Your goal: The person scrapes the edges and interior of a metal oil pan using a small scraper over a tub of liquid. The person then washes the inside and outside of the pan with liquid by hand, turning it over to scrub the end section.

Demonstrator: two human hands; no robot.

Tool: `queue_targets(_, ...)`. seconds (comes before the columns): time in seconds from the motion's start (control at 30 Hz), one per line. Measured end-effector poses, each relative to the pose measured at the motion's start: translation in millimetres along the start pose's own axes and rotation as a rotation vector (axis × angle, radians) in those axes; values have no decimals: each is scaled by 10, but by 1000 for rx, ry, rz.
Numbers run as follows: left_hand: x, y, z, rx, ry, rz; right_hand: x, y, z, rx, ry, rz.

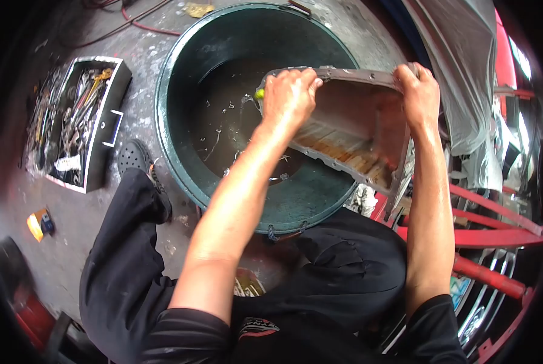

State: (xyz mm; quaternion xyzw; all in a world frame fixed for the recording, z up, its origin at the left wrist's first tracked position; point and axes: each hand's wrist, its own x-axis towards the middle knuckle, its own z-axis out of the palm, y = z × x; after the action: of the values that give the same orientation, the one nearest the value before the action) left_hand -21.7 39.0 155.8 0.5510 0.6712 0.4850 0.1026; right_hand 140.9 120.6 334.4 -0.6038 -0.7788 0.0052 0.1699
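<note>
A grey metal oil pan [356, 115] is tilted over the right side of a large green tub [177, 164]. Its open side faces me, and brownish residue streaks the inside. My left hand [288, 97] is closed on the pan's far left rim. At the far right corner, my right hand [418, 94] has its fingers wrapped over the flange. Something small and yellow-green [259, 94] shows at the pan's left end beside my left hand; its kind I cannot make out. Murky brown liquid [223, 127] with light streaks lies in the tub below.
On the left floor stands a toolbox [95, 155] full of metal tools. A small yellow-orange object [39, 225] lies nearer me. Red metal stand legs [496, 236] and grey sheeting [456, 67] crowd the right. A red hose [147, 27] runs behind the tub.
</note>
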Motion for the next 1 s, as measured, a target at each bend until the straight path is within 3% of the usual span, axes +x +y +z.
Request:
queue_targets(0.2,464,-91,-275,147,-151,415,214,50,154,-92,2,-56)
queue_targets(0.33,770,31,-517,274,-158,636,282,-240,196,37,47,-4)
queue_targets(0.43,905,67,-552,354,-185,683,356,-437,114,20,81,-36)
queue_targets(0.5,948,90,-545,425,-207,671,349,-652,-163,167,-223,96)
queue_targets(0.63,946,49,-504,535,-200,654,528,-631,55,73,-114,12)
queue_targets(0.77,908,-91,-519,650,-384,581,483,-607,2,101,-129,-51)
queue_targets(1.0,864,-28,-566,677,-292,624,455,-622,1,110,-174,-97)
